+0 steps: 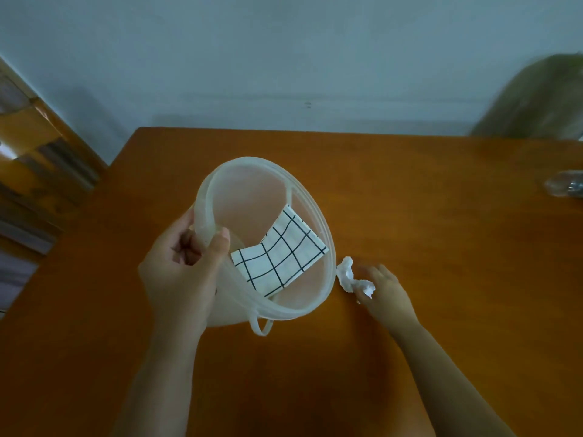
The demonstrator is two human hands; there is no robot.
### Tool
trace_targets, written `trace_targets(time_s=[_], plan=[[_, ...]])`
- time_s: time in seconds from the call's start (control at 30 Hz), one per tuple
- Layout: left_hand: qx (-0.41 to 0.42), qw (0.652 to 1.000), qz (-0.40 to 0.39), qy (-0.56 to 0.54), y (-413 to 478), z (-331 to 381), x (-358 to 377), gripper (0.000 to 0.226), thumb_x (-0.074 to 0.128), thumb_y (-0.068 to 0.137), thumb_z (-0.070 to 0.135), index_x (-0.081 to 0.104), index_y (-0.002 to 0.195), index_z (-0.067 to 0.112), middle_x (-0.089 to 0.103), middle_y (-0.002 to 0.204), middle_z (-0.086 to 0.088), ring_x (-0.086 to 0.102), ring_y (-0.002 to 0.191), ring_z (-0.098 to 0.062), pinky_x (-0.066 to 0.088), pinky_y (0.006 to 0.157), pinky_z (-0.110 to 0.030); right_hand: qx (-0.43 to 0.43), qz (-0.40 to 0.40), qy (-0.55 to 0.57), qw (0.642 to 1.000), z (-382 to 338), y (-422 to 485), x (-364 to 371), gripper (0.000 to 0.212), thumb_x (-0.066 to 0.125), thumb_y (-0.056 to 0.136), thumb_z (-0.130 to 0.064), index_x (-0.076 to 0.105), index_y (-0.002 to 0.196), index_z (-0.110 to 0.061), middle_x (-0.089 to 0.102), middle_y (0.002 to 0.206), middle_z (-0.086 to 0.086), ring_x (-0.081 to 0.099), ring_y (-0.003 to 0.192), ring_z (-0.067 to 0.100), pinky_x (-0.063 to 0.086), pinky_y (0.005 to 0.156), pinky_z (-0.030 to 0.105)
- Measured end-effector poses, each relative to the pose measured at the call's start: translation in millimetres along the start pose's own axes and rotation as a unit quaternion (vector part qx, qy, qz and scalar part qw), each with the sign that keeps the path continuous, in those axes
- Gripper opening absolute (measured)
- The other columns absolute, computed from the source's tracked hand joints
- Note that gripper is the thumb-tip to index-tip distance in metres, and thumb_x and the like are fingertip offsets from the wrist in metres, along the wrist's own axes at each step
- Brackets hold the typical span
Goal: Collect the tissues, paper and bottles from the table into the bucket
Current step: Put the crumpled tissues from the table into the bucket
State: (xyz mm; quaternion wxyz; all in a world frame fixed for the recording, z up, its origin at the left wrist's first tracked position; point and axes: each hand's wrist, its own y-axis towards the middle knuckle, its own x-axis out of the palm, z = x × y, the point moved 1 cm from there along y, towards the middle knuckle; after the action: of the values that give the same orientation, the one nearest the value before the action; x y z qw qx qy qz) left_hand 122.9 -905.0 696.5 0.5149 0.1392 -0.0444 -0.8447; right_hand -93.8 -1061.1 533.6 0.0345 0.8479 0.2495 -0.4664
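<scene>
Right hand clamped on tissue beside bucket, left hand clamped on rim, bottle well apart.

Translucent bucket tilted, checked paper inside; crumpled white tissue beside rim.

Left hand: thumb and fingers curled round the bucket rim at its 9 o'clock.
Right hand: fingertips pinching the tissue; forearm enters from 5 o'clock.
</scene>
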Motion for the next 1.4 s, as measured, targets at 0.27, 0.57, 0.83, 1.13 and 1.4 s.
trace_targets(time_s=[0.27,0.57,0.83,1.13,1.4], plan=[[-0.018,1.0,0.012,-0.011,7.4,-12.0,-9.3,0.032,0.072,0.063,0.037,0.066,0.089,0.053,0.069,0.082,0.025,0.067,0.08,-0.006,0.055,0.064,-0.021,0.002,0.022,0.01,1.0,8.2,-2.5,22.4,0.036,0.06,0.083,-0.021,0.053,0.117,-0.019,0.054,0.117,0.002,0.048,0.107,0.018,0.039,0.075,0.023],[-0.061,0.997,0.03,-0.035,3.1,-13.1,-14.1,0.037,0.076,0.068,0.024,0.067,0.102,0.035,0.069,0.083,0.012,0.066,0.083,-0.014,0.057,0.073,-0.032,0.025,0.048,0.049,0.997,10.2,-10.6,28.1,0.021,0.057,0.083,-0.006,0.062,0.104,-0.007,0.058,0.103,0.01,0.053,0.094,0.023,0.041,0.072,0.026],[-0.091,0.994,0.031,-0.059,-16.8,-2.1,-29.2,0.032,0.075,0.072,0.019,0.068,0.099,0.035,0.068,0.08,0.012,0.066,0.079,-0.012,0.058,0.071,-0.033,0.022,0.126,0.081,0.988,0.2,-35.3,7.8,0.021,0.058,0.081,-0.002,0.063,0.102,-0.003,0.057,0.095,0.011,0.056,0.083,0.024,0.041,0.064,0.025],[-0.095,0.993,-0.02,-0.066,-51.5,8.9,-35.6,0.027,0.073,0.074,0.019,0.068,0.093,0.036,0.062,0.081,-0.011,0.059,0.072,-0.024,0.055,0.064,-0.041,0.011,0.277,0.148,0.949,-31.4,-88.7,-60.1,0.015,0.06,0.08,-0.003,0.062,0.095,-0.007,0.055,0.09,0.002,0.053,0.077,0.011,0.037,0.06,0.013],[-0.069,0.988,-0.105,-0.086,-70.4,13.5,-36.8,0.011,0.07,0.073,0.022,0.069,0.078,0.031,0.049,0.063,-0.013,0.048,0.057,-0.021,0.046,0.05,-0.032,-0.065,0.29,0.181,0.937,-90.2,-133.0,-84.5,0.015,0.062,0.078,-0.007,0.063,0.089,-0.016,0.057,0.086,-0.005,0.056,0.08,0.005,0.043,0.064,0.007]])
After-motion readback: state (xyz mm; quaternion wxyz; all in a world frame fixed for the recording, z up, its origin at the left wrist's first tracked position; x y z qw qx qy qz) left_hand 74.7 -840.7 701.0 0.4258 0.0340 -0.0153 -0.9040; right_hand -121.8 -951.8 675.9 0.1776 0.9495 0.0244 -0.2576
